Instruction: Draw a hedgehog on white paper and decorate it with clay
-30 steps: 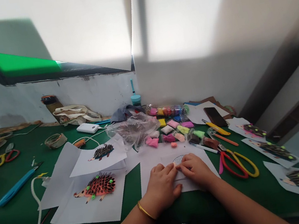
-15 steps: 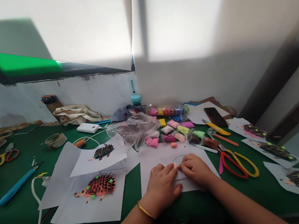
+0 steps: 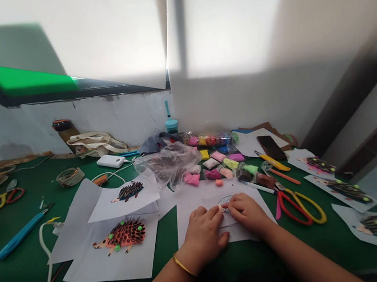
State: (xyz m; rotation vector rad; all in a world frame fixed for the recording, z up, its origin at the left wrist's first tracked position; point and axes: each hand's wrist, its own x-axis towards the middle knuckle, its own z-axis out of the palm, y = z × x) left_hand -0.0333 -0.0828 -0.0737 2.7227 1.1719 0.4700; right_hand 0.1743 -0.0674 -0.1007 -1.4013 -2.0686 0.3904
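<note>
A white sheet (image 3: 189, 209) lies before me on the green table, with a printed oval drawing (image 3: 225, 199) partly covered by my fingers. My left hand (image 3: 204, 230) rests on the sheet, its fingertips at a small pale piece of clay (image 3: 221, 208) on the drawing's left side. My right hand (image 3: 247, 213) bends over the drawing from the right, its fingertips close to the same piece. Whether either hand pinches it is too small to tell. Just beyond the drawing sits an orange lump of clay (image 3: 219, 182).
Colored clay packets (image 3: 218, 156) and a clear plastic bag (image 3: 170, 161) lie behind the sheet. On the right are scissors (image 3: 309, 207), a yellow cutter (image 3: 274, 161), a phone (image 3: 271, 146) and hedgehog pictures (image 3: 346, 188). More hedgehog pictures (image 3: 127, 232) and a white cable (image 3: 45, 249) lie left.
The fingertips of my right hand have shifted very slightly at the drawing, showing a little more of the pale piece. My left hand stays in place.
</note>
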